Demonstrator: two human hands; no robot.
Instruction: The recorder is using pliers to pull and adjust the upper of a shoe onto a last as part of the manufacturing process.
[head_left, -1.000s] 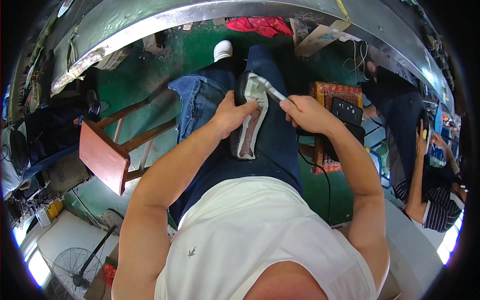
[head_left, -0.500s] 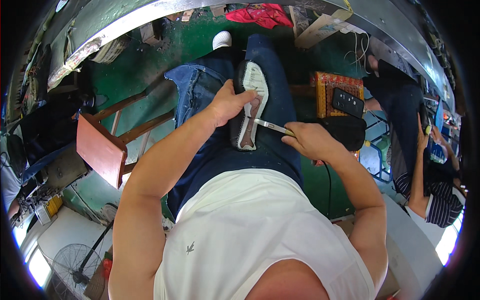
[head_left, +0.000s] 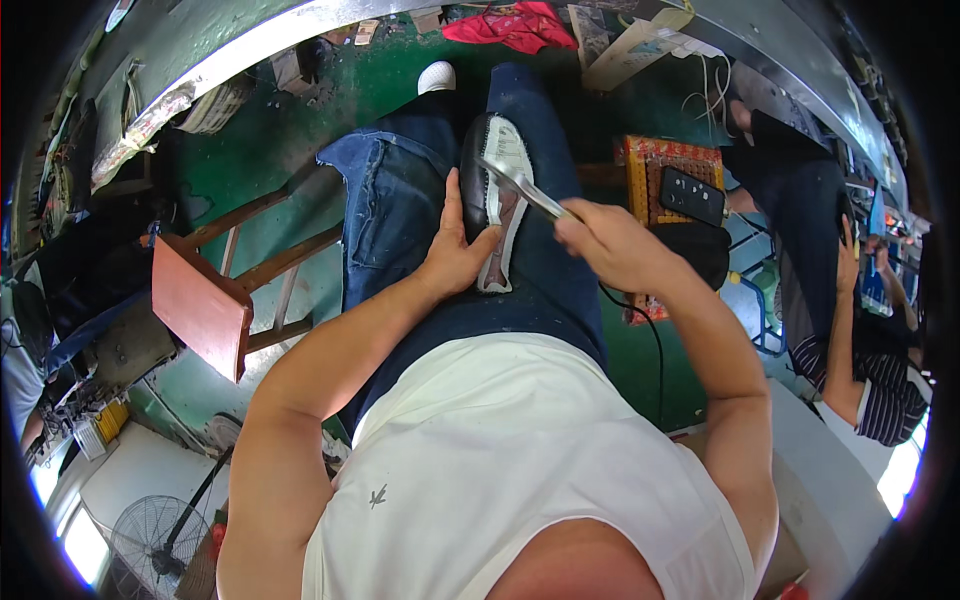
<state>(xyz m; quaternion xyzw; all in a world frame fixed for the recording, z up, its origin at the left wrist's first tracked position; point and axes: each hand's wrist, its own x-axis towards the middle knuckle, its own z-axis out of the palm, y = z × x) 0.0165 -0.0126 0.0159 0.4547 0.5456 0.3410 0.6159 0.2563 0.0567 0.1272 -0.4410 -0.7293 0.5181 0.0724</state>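
Sole side up, a dark shoe (head_left: 476, 170) lies along my right thigh, its toe pointing away from me. Its underside (head_left: 510, 150) has a whitish border around a brown middle. My left hand (head_left: 457, 250) grips its left side near the heel, thumb over the underside and fingers along the dark upper. In my right hand (head_left: 615, 243) is a silvery hand tool (head_left: 528, 188) with a curved head; its exact kind cannot be made out. The tool's head is over the left edge of the forefoot. Whether it touches the shoe is unclear.
A reddish wooden chair (head_left: 200, 305) stands at left. To the right, a beaded seat (head_left: 645, 175) carries a black phone (head_left: 692, 196) and a black pouch (head_left: 695, 252). A cable (head_left: 660, 370) hangs nearby. Another person (head_left: 850, 300) sits far right. A metal bench edge (head_left: 330, 22) curves ahead.
My left hand has slid down the shoe toward the heel. My right hand has raised the tool from the middle of the underside up to the forefoot.
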